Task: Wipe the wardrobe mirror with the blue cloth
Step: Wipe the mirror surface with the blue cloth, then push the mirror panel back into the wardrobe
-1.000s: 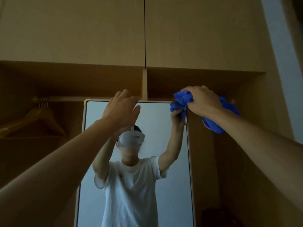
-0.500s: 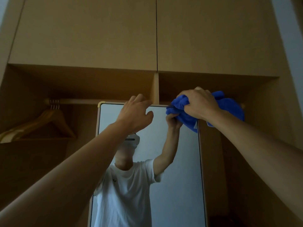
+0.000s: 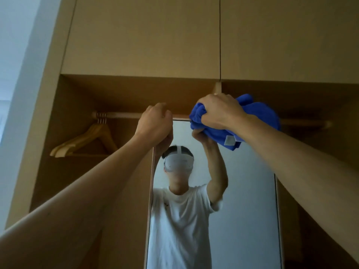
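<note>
The tall wardrobe mirror stands in the open wardrobe, with a person in a white T-shirt reflected in it. My right hand grips the bunched blue cloth and holds it against the mirror's top edge, left of the middle. A white label hangs from the cloth's underside. My left hand covers the mirror's top left corner, fingers curled over the frame there. Both arms are raised.
A wooden clothes rail runs behind the mirror's top, with wooden hangers at the left. Closed cabinet doors sit overhead. A pale wall borders the wardrobe on the left.
My view has shifted left, so the mirror now sits further right. My right hand has slid the cloth left along the top edge. My left hand has closed over the top left corner.
</note>
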{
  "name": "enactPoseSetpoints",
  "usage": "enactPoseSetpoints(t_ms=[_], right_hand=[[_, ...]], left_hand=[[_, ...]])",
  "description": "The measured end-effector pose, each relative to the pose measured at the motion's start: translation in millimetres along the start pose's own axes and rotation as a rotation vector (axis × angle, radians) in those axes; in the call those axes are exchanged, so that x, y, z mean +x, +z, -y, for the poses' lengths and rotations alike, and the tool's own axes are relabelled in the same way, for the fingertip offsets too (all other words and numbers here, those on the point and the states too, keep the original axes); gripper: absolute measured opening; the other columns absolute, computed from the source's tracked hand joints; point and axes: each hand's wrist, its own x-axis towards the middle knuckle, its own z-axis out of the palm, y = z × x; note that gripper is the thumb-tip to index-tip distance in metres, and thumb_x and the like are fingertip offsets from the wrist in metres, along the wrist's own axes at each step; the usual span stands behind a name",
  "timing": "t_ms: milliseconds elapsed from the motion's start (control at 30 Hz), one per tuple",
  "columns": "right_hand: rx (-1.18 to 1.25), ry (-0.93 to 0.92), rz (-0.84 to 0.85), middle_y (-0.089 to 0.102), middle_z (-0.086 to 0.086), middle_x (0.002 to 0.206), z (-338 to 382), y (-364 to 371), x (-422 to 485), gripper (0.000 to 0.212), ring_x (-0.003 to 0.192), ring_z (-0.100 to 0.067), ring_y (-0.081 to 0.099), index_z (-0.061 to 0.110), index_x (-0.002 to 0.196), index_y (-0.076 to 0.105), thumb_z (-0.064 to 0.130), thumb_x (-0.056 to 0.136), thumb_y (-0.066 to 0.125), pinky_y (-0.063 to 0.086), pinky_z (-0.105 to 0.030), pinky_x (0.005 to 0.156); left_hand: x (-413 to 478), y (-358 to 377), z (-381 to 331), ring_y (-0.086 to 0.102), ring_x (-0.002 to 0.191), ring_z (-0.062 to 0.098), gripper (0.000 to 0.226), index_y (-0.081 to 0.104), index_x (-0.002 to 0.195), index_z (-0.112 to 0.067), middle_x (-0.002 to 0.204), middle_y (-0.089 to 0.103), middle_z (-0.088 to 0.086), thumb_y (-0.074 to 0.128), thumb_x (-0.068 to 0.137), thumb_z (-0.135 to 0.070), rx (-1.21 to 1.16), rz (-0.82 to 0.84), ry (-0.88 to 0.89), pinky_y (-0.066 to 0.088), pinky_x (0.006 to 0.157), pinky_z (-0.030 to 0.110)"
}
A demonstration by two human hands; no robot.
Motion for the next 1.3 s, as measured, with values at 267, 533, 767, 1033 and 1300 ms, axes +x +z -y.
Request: enactPoseSetpoints(t_ms=[267, 533, 767, 1033, 1300], right_hand=[[0.004, -0.092, -0.025, 0.056, 0.002, 0.075, 57.8, 11.2, 21.9, 0.007, 0.084, -0.024, 0.054, 0.020, 0.086, 0.057, 0.017, 0.080, 0.053, 0.042, -0.042, 0.082], [0.084, -0.172, -0.002, 0.050, 0.007, 0.080, 95.6, 15.2, 14.3, 0.026, 0.093, -0.022, 0.048, 0.024, 0.101, 0.056, 0.010, 0.079, 0.058, 0.036, -0.040, 0.085], [-0.005, -0.237, -0.149, 0.062, 0.003, 0.103, 101.5, 24.3, -31.4, 0.033, 0.101, -0.022, 0.051, 0.022, 0.108, 0.055, 0.016, 0.077, 0.064, 0.041, -0.041, 0.089], [0.445, 0.104, -0.038, 0.057, 0.007, 0.103, 91.9, 16.8, -103.3, 0.056, 0.093, -0.017, 0.053, 0.028, 0.131, 0.050, 0.007, 0.080, 0.060, 0.044, -0.034, 0.075], [0.976, 0.364, 0.139, 0.067, 0.022, 0.106, 76.9, 48.2, -203.6, 0.048, 0.101, 0.001, 0.063, 0.035, 0.116, 0.058, 0.000, 0.083, 0.061, 0.052, -0.026, 0.088]], left_hand=[[-3.9, -10.1, 14.7, 0.034, 0.147, 0.025, 0.052, 0.030, 0.159, -0.019, 0.161, 0.037, 0.009, 0.030, 0.108, -0.032, -0.256, 0.020, -0.069, 0.028, 0.117, 0.040], [-7.7, -19.2, 22.2, 0.055, 0.122, 0.026, 0.045, 0.052, 0.132, -0.016, 0.133, 0.055, 0.011, 0.026, 0.110, -0.045, -0.619, 0.018, -0.168, 0.047, 0.105, 0.044], [-41.7, -26.6, 29.0, 0.058, 0.110, 0.011, 0.037, 0.058, 0.123, -0.024, 0.118, 0.062, -0.004, 0.029, 0.111, -0.043, -0.507, 0.027, -0.035, 0.045, 0.094, 0.030], [-118.9, -18.8, 21.8, 0.069, 0.098, -0.002, 0.046, 0.040, 0.150, -0.029, 0.114, 0.066, -0.013, 0.053, 0.106, -0.029, -0.730, 0.173, -0.096, 0.055, 0.083, 0.018], [-199.8, 27.8, 21.8, 0.069, 0.095, -0.008, 0.040, 0.042, 0.137, -0.038, 0.116, 0.067, -0.010, 0.059, 0.103, -0.025, -0.879, 0.360, -0.210, 0.053, 0.071, 0.008]])
